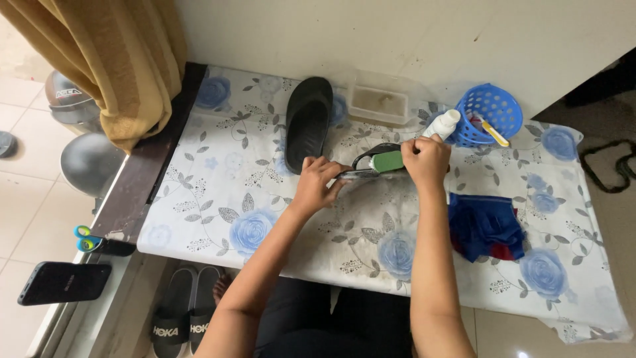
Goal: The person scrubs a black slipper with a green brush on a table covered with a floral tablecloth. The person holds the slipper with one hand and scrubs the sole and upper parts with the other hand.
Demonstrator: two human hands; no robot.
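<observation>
A black rubber slide sandal with a grey strap lies on the flower-printed blue and white table cloth, just in front of the person, near the middle of the table. Most of it is covered by the 2 hands; what shows is a dark arched strap and a lighter grey edge below it. Its long axis runs roughly left to right across the table, slightly tilted, but which end is the toe cannot be told.

The left hand is closed narrowly on the sandal's left end, fingers curled over its edge. The right hand is closed around a green-handled brush, pressed against the sandal's strap; the brush handle points left, along the sandal.

A 2nd matching black rubber slide sandal lies apart, farther back, its long axis running front to back.

Behind the right hand stands a white plastic bottle, just beside a small blue plastic basket. A clear rectangular plastic tub sits by the wall. A folded blue and red cloth lies to the right of the right forearm.
</observation>
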